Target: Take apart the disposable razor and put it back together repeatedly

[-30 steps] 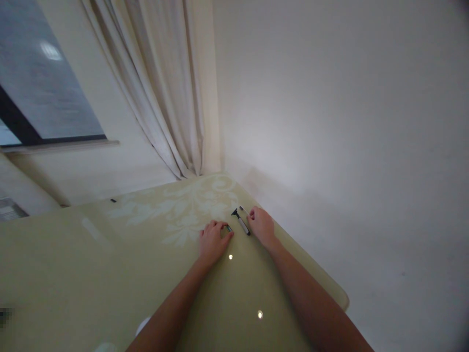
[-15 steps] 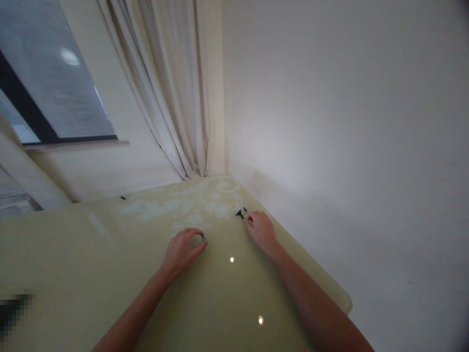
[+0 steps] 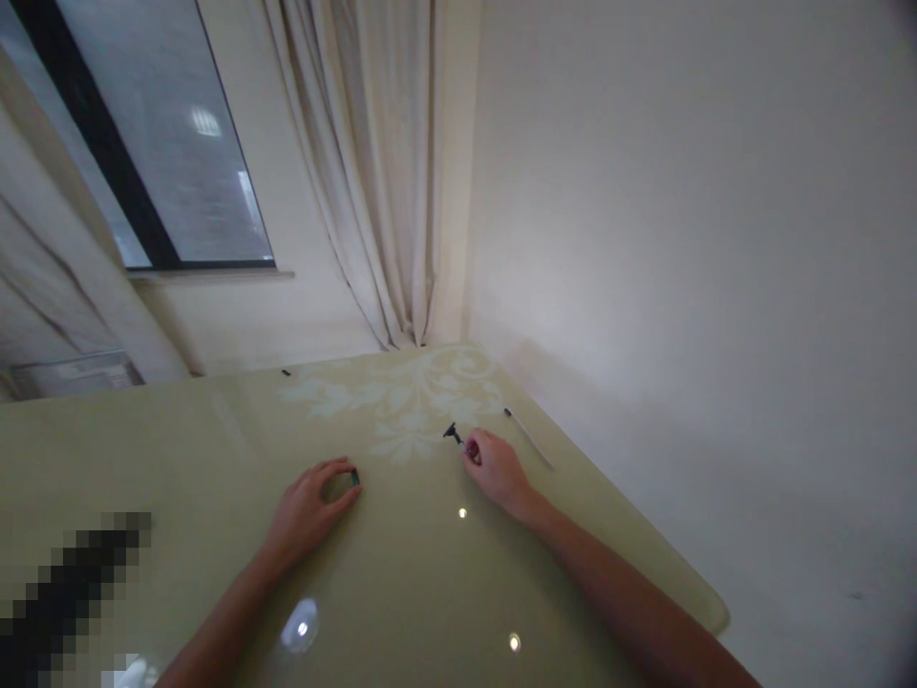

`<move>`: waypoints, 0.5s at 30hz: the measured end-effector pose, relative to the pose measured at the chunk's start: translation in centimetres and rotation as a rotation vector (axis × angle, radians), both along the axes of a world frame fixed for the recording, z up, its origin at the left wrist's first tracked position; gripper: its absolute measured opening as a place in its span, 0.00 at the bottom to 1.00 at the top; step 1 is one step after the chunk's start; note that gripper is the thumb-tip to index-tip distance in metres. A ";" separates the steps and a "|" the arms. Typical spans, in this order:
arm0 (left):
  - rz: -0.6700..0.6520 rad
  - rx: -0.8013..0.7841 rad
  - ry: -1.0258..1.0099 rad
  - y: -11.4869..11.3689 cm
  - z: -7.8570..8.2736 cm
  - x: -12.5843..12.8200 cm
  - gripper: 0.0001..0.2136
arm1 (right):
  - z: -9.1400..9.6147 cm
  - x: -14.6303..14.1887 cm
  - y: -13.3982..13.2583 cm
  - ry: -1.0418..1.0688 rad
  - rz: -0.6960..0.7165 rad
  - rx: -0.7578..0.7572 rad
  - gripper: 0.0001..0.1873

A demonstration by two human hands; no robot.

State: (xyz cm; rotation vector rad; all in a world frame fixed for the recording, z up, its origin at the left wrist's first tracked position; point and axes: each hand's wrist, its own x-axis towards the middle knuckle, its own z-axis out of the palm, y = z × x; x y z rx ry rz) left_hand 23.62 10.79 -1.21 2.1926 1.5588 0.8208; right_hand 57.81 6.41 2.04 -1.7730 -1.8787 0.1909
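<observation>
Centrally, a razor (image 3: 451, 433) is finger-pinched by the right hand (image 3: 500, 470); lower centre-left, a small object (image 3: 355, 477) by the left hand (image 3: 307, 506).

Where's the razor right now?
Near the middle of the head view, the razor is held in the right hand, left of the thin white stick on the table.

Both bare arms stretch forward over the table (image 3: 401, 592), slanting towards each other. The left hand (image 3: 309, 506) is well in from the right edge, thumb and forefinger curved round to pinch. The right hand (image 3: 500, 475) is nearer that edge and the far corner, fingers curled against the thumb; its forearm (image 3: 608, 573) passes near the rounded right corner.
</observation>
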 end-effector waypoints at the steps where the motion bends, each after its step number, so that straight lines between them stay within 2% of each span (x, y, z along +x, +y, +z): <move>1: 0.003 -0.001 -0.005 0.1 0.0 0.0 0.19 | -0.1 -1.5 0.1 0.064 0.069 0.020 0.06; 4: 0.015 0.004 -0.004 0.5 0.2 -0.4 0.19 | -0.6 -6.4 1.0 0.119 0.162 0.035 0.07; 9: 0.033 0.029 -0.019 0.7 0.2 -1.0 0.20 | -0.8 -13.1 2.5 0.139 0.163 0.019 0.06; 12: 0.038 0.034 -0.012 0.7 0.0 -1.0 0.21 | -0.6 -14.9 2.6 0.067 0.154 0.003 0.05; 15: 0.043 0.036 -0.002 0.9 -0.2 -1.0 0.22 | -0.1 -13.9 2.5 -0.013 0.126 -0.001 0.01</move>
